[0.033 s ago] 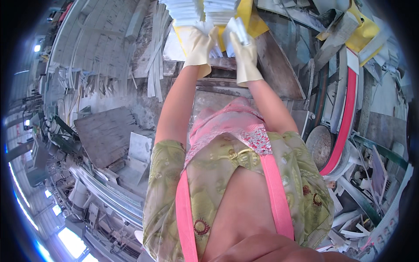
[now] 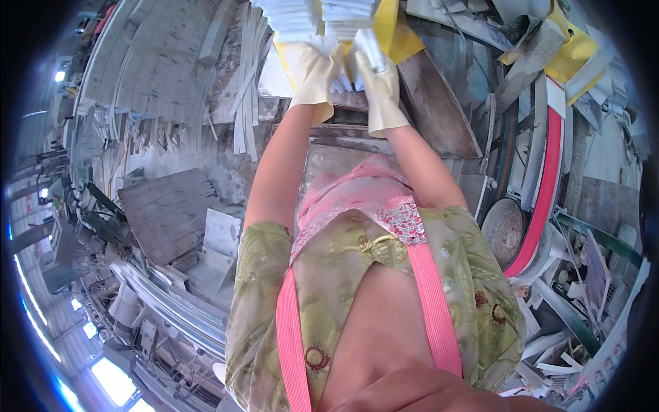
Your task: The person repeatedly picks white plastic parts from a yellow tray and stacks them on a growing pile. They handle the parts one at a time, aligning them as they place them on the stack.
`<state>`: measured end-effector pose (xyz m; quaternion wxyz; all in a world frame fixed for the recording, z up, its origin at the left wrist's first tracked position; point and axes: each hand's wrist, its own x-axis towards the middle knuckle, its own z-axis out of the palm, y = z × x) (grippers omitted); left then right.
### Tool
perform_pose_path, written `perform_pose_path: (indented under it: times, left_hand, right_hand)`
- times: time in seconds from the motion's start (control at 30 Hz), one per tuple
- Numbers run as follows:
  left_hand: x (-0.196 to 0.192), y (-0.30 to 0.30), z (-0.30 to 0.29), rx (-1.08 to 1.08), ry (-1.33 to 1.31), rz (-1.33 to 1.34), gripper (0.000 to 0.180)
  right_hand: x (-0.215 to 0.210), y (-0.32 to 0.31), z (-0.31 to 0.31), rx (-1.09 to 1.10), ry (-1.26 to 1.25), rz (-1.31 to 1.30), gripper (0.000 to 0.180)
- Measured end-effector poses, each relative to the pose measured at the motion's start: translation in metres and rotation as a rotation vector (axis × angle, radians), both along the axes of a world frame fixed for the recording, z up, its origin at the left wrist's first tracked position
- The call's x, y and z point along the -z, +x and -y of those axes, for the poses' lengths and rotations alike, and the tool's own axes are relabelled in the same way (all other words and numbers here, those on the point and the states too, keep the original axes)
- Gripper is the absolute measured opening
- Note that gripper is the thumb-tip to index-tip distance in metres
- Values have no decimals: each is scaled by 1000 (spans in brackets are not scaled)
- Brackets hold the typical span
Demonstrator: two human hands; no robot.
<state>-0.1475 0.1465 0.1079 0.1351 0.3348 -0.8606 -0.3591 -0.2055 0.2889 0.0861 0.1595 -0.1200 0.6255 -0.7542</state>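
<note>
**Cream-gloved hands set against stacked white strips**

Rubber gloves of a pale cream colour are worn on both hands, and both arms are stretched forward and up, away from the body. The left hand [image 2: 310, 72] is laid against the lower edge of a stack of white strips [image 2: 295, 17], its fingers held close together and curled slightly onto the stack. The right hand [image 2: 376, 82] is raised just beside it, touching a second white stack [image 2: 347, 15]; a few loose white strips appear to be pinched between its thumb and fingers, though the exact grip cannot be told — the glove and the strips are nearly the same colour.

Both stacks are found at the very top of the view, partly cut off by its edge. A yellow sheet [image 2: 395, 34] is seen just behind and to the right of them, and a dusty brown board [image 2: 436, 110] is leaned below it. Further right, a red-edged curved guard [image 2: 542, 199] is set around a round grey disc [image 2: 502, 230]. To the left, well apart from the hands, a bundle of long pale slats [image 2: 244, 103] and a grey slab [image 2: 168, 213] are lying on the dusty floor — everything is coated in white powder.
</note>
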Motion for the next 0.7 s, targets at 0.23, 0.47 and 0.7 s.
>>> perform_pose_path:
  times: [0.23,0.47,0.7]
  left_hand:
    - [-29,1,0,38,47,-38,88]
    - [-61,-12,-38,-116,131,261,103]
    - [-55,-29,-44,-248,-30,444,105]
  right_hand:
    - [7,-15,10,-422,-182,-227,80]
    - [-10,-3,-32,-556,574,-432,103]
    - [4,7,-33,-647,537,-437,93]
